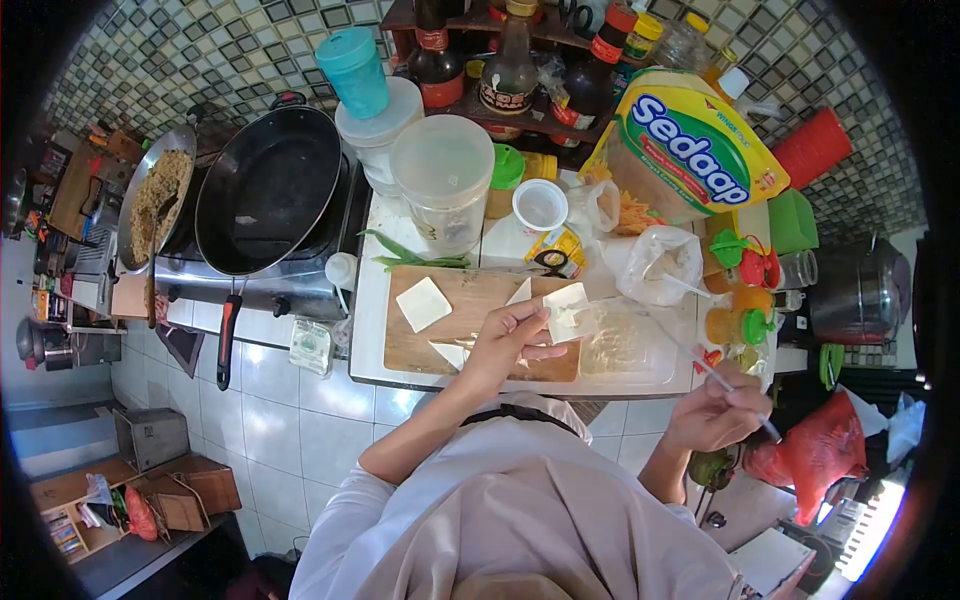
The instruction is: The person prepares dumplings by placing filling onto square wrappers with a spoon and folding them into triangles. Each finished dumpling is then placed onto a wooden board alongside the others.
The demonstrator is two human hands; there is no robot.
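My left hand (497, 348) pinches a pale square wrapper (568, 312) by its left edge, above the wooden cutting board (395, 348). A small yellowish patch shows on the wrapper's middle. My right hand (716, 410), off to the right past the counter's front edge, has its fingers closed round a thin, long-handled utensil (712, 373) that points up and left towards the wrapper. On the board lie a white square stack of wrappers (423, 304) and smaller white pieces (450, 353), partly hidden by my left hand. Beside the board sits a clear plastic tray (635, 350).
A black frying pan (268, 190) and a pan of brown crumbly food (160, 205) stand on the stove. Behind the board are lidded tubs (440, 175), green leaves (415, 253), scissors (550, 260), a plastic bag (660, 262) and a yellow-green Sedaap pouch (690, 150).
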